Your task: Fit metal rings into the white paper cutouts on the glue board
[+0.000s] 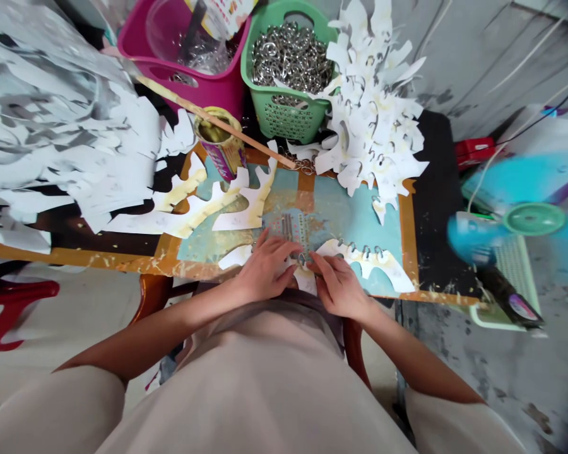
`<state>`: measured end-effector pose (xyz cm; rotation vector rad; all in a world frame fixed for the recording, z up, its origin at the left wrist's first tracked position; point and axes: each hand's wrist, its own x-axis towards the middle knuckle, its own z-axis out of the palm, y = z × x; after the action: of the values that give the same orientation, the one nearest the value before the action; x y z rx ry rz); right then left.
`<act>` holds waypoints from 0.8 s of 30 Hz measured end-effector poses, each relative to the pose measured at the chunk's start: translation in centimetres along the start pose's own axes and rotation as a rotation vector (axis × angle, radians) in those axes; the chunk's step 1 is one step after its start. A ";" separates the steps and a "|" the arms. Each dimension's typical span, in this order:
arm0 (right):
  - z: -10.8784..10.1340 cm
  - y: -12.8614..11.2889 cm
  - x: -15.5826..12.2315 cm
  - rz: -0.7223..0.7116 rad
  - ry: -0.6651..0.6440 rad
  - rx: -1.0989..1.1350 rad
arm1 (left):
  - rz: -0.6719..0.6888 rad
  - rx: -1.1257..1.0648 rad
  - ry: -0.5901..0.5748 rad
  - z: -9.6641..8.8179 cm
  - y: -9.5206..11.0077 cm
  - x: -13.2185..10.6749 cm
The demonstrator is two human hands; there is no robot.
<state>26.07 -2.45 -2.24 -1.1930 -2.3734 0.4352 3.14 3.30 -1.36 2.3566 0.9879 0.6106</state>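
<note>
A white cut-out piece (381, 274) with scalloped tabs lies along the near table edge, several metal rings standing on its right part. My left hand (269, 265) rests over its middle, thumb and fingers closing on the piece. From the other side, my right hand (341, 285) brings its thumb and fingertips together at a small metal ring (302, 258) between the two hands. The fingertips partly hide that ring and the material under it. Beyond the hands lie more white pieces (239, 217) with yellowish glue along their edges.
An open glue tin (224, 154) has a long wooden stick (246, 135) across it. Behind stand a green basket (284, 116) of metal rings and a magenta basket (189, 85). White pieces are heaped at left (118, 164) and right (376, 107). A blue fan (534, 217) is at far right.
</note>
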 end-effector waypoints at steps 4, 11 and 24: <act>0.7 -0.3 -0.3 0.025 0.042 0.000 | 0.052 0.090 -0.085 -0.7 -0.2 2.3; 1.5 -0.8 -0.6 0.098 0.155 0.079 | 0.235 0.172 -0.217 -0.5 -0.5 3.8; 1.5 -1.1 -0.7 0.105 0.110 0.041 | 0.218 0.094 -0.303 -0.8 -0.4 4.0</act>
<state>24.96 -3.76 -3.21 -1.2929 -2.2057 0.4385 5.05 6.76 -0.19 2.5637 0.6440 0.2754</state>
